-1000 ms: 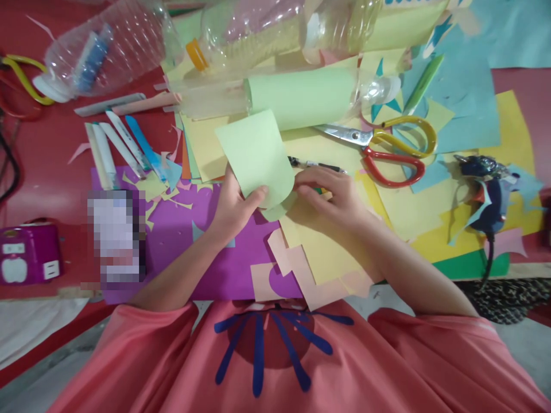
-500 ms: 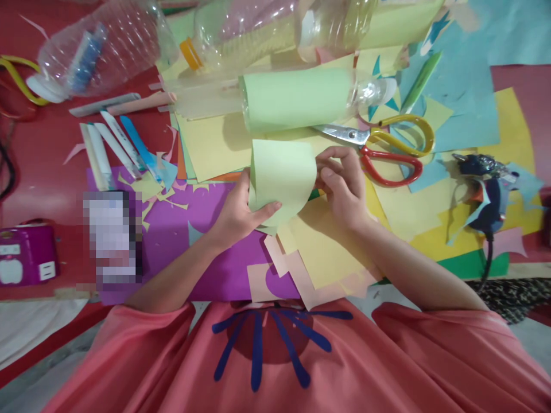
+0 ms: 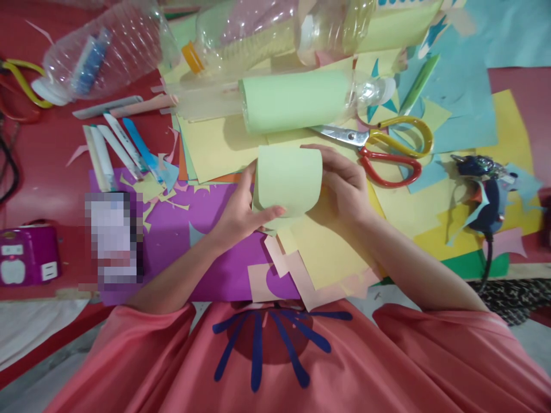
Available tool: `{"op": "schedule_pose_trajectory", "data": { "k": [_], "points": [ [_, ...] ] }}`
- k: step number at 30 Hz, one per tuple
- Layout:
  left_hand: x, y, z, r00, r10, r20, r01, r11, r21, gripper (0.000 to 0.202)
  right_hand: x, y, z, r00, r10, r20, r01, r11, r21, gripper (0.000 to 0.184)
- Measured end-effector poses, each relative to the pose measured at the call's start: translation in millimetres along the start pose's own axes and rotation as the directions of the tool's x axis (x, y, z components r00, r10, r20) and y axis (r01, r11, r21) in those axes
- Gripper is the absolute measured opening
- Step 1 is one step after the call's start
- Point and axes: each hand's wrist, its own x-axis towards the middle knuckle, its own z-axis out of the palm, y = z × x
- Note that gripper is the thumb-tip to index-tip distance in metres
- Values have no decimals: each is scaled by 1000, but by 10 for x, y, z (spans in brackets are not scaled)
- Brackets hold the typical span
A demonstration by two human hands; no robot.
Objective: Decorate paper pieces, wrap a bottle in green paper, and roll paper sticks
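Observation:
A curled sheet of pale green paper (image 3: 289,178) is held up over the table, bent over on itself. My left hand (image 3: 247,209) grips its lower left side, with the thumb lying across the front. At the right edge, my right hand (image 3: 346,180) is closed on the paper; its fingers reach behind the sheet and their tips are partly hidden. Just beyond lies a clear plastic bottle (image 3: 372,92) wrapped in green paper (image 3: 297,100). Scissors (image 3: 365,137) with one yellow and one red handle lie open to the right of the paper.
More clear bottles (image 3: 249,34) lie along the back. Several markers (image 3: 118,143) and a blurred-out phone (image 3: 112,238) are on the left, near a purple box (image 3: 28,255). A dark corded tool (image 3: 488,195) sits at right. Paper scraps (image 3: 327,252) cover much of the table.
The paper has shifted slightly right and its curl faces me more squarely. My right hand's fingers have moved from beside its edge to behind it.

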Motion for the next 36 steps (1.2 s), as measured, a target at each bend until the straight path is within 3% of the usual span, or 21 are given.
{"op": "schedule_pose_trajectory", "data": {
  "k": [6,10,19,24,29,36],
  "points": [
    [13,-40,-11,998,-33,-53,23,984,-179,86,-25,4,33,970,220,-107,-216,975,53,22],
    [26,-5,-14,994,-47,-96,26,978,-207,72,-4,-31,55,956,247,-160,-239,969,66,22],
    [22,33,-4,983,31,-183,-54,990,-127,42,-54,-35,89,950,309,-50,-303,947,106,30],
    [12,62,-4,940,100,-325,-138,986,-97,36,-64,-46,99,962,273,-1,-272,958,90,31],
    [25,120,-44,967,72,-243,-92,993,-74,25,-60,-97,105,970,233,65,-236,971,40,44],
    [13,149,-38,983,-132,-125,107,976,-191,27,-135,-99,170,964,231,132,-231,973,-15,55]
  ]
}}
